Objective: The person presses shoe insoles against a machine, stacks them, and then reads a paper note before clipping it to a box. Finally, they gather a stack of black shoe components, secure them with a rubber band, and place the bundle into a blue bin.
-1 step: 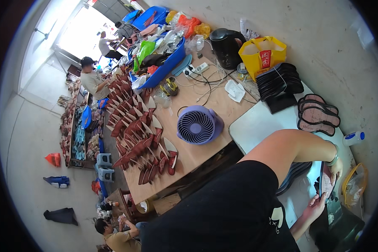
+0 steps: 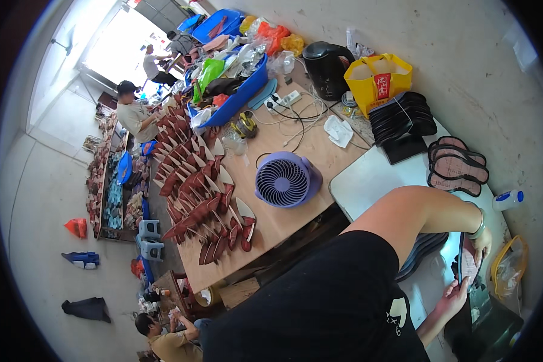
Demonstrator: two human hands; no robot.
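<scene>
My left hand, a bracelet on its wrist, grips the top of a dark-rimmed insole held upright over the right end of the white table. My right hand holds the insole's lower end from below. Under my left forearm lies a stack of dark insoles. Beyond the hands, two pinkish insoles with black rims lie flat, and a pile of black insoles sits behind them.
A purple fan stands on the wooden table beside rows of red-brown shoe pieces. Behind are a black kettle, a yellow bag, and a blue tub. A white bottle lies at right. Other people work at left.
</scene>
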